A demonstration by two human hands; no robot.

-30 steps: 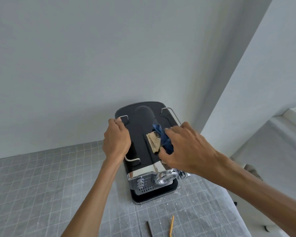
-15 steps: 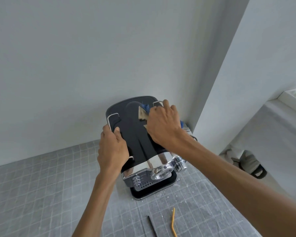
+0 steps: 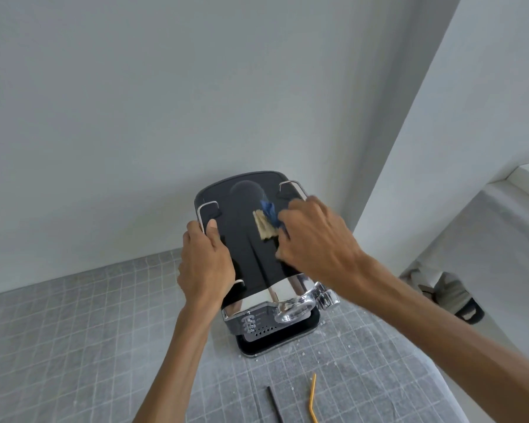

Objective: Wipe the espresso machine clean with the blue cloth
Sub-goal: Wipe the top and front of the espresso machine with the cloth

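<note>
Near edge of the counter (image 3: pixel 74 346): grey gridded mat surface, with a thin black stick (image 3: pixel 275 404) and a bent yellow straw (image 3: pixel 312 398) lying side by side, just near of the espresso machine (image 3: pixel 257 254). Small white crumbs are scattered around the machine's base.

Both forearms reach forward from the near edge, the left rising steeply, the right coming in from the lower right at a slant.

Left hand (image 3: pixel 206 264): palm against the left flank of the machine top, fingers curled around the chrome rail (image 3: pixel 202 213) on that side, thumb laid flat on the black top plate. It grips the rail.

Right hand (image 3: pixel 315 239): back of hand up, fingers bent down and bunched onto the blue cloth (image 3: pixel 269 210), pressing it to the right half of the black top plate. Slight motion blur on the fingertips. The cloth shows a blue fold and a tan label or underside poking out left and far of the fingertips; the rest is hidden under the hand.

Machine: chrome front and group head face the near side, drip tray at the base. A second chrome rail (image 3: pixel 293 186) runs along the far right of the top, just far of the right hand.

Room: open counter to the left; the wall (image 3: pixel 196 87) is close behind the machine and a wall corner stands close on the right.
</note>
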